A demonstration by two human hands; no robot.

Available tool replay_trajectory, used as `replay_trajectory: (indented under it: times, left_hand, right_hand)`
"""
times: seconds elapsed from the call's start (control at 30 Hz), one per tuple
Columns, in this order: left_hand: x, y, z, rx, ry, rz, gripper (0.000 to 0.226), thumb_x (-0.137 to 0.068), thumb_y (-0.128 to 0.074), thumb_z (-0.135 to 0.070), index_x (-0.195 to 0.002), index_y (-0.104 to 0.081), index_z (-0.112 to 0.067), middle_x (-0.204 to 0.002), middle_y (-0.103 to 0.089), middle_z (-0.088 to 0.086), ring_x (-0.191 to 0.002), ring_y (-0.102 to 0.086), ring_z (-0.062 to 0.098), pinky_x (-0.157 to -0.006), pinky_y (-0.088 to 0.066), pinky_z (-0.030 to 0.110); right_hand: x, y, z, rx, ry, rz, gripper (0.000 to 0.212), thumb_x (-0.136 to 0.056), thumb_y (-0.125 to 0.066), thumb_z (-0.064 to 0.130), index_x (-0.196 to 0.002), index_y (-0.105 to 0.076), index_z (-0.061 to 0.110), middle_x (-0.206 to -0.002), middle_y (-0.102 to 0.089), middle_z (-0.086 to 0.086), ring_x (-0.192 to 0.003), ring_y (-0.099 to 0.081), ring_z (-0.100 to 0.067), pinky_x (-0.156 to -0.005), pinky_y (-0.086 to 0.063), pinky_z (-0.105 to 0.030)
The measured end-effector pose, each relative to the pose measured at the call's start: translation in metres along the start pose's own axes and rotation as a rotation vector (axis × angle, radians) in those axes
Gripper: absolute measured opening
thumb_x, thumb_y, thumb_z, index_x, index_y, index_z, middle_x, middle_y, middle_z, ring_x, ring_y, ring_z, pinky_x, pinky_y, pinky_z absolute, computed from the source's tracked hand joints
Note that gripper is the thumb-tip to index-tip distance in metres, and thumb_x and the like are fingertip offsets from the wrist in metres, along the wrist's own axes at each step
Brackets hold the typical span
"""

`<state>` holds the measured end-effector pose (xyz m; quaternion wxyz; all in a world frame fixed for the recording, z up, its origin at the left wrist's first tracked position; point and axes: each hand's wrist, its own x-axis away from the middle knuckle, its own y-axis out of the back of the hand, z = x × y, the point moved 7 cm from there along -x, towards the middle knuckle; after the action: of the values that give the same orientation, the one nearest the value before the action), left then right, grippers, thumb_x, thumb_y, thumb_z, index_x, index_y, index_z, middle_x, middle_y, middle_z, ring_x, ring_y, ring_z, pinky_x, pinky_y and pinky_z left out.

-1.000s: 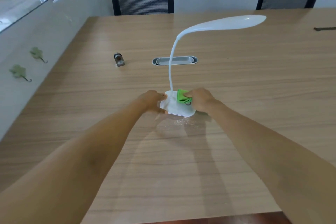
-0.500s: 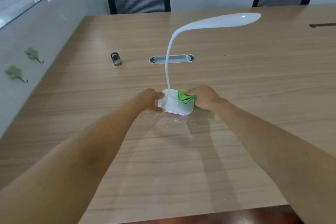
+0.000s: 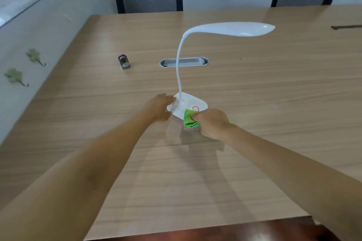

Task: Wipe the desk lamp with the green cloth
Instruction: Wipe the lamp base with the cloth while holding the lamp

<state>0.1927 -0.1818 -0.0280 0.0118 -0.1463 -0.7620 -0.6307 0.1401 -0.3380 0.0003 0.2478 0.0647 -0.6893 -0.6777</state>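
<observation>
Desk lamp (image 3: 193, 104): glossy white plastic, rounded base, slim curved neck, flattened head, standing on wood-grain table (image 3: 274, 88). Base edge is steadied by left hand (image 3: 159, 106), fingers curled against it. Soft folded green cloth (image 3: 189, 118) is pinched in right hand (image 3: 212, 122), shifted from base top to its near edge.

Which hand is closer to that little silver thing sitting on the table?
Left. The left hand rests on the lamp base's left edge, nearer the small silver object. The right hand, gripping the green cloth, is farther right.
</observation>
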Motion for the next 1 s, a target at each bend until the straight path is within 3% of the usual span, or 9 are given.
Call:
replay_trajectory:
  times: [0.17,0.37,0.47,0.6,0.7,0.87,1.0]
  left_hand:
    - [0.027,-0.018,-0.016,0.19,0.106,-0.223,0.056,-0.092,-0.045,-0.021,-0.146,-0.032,-0.012,-0.156,-0.03,0.003,-0.139,-0.037,0.024,-0.111,-0.034,0.032]
    - [0.037,-0.04,-0.024,0.323,0.14,-0.255,0.064,-0.095,-0.042,-0.04,-0.149,-0.025,-0.008,-0.159,-0.021,0.005,-0.148,-0.02,0.019,-0.117,-0.024,0.031]
    - [0.029,-0.039,-0.011,0.32,0.172,-0.217,0.07,-0.092,-0.046,-0.045,-0.148,-0.025,-0.008,-0.159,-0.022,0.004,-0.148,-0.019,0.018,-0.119,-0.02,0.03]
    - [0.019,-0.036,0.001,0.27,0.211,-0.09,0.076,-0.092,-0.045,-0.049,-0.151,-0.017,-0.009,-0.162,-0.013,0.002,-0.15,-0.012,0.016,-0.122,-0.011,0.029]
    - [0.018,-0.032,0.003,0.253,0.186,-0.013,0.076,-0.094,-0.041,-0.047,-0.152,-0.01,-0.011,-0.163,-0.006,-0.001,-0.15,-0.009,0.016,-0.121,-0.01,0.03]
    - [0.023,-0.038,0.0,0.282,0.12,-0.027,0.07,-0.098,-0.037,-0.037,-0.151,-0.006,-0.005,-0.163,0.001,0.009,-0.151,0.0,0.019,-0.119,0.001,0.024]
    - [0.024,-0.047,0.001,0.264,0.08,-0.071,0.081,-0.088,-0.018,-0.05,-0.15,-0.003,-0.001,-0.162,0.0,0.013,-0.151,0.002,0.022,-0.123,0.001,0.029]
  right_hand:
    - [-0.019,0.021,-0.022,-0.073,-0.163,-0.095,0.043,-0.088,-0.047,0.008,-0.126,-0.056,0.025,-0.125,-0.061,-0.009,-0.114,-0.057,-0.034,-0.09,-0.048,-0.036]
    - [-0.03,0.012,-0.043,-0.233,-0.16,-0.058,0.055,-0.084,-0.046,0.003,-0.131,-0.053,0.03,-0.129,-0.061,-0.012,-0.115,-0.056,-0.035,-0.092,-0.049,-0.037]
    - [-0.027,0.012,-0.035,-0.175,-0.088,-0.024,0.058,-0.082,-0.047,0.004,-0.133,-0.05,0.031,-0.13,-0.059,-0.011,-0.117,-0.055,-0.035,-0.092,-0.049,-0.037]
    - [-0.024,0.005,-0.021,-0.079,0.019,0.043,0.05,-0.081,-0.048,0.005,-0.126,-0.057,0.024,-0.116,-0.064,-0.012,-0.106,-0.059,-0.036,-0.079,-0.05,-0.036]
    - [-0.03,0.009,-0.02,-0.101,0.03,-0.003,0.049,-0.081,-0.049,0.006,-0.122,-0.06,0.03,-0.115,-0.065,-0.008,-0.104,-0.061,-0.034,-0.074,-0.048,-0.034]
    - [-0.051,0.015,-0.013,-0.124,-0.013,-0.165,0.049,-0.086,-0.051,0.01,-0.13,-0.051,0.032,-0.124,-0.061,-0.006,-0.113,-0.058,-0.032,-0.089,-0.052,-0.04]
    - [-0.05,-0.005,-0.005,-0.155,0.06,-0.149,0.059,-0.085,-0.053,0.006,-0.14,-0.041,0.025,-0.147,-0.044,-0.001,-0.129,-0.046,-0.028,-0.102,-0.045,-0.038]
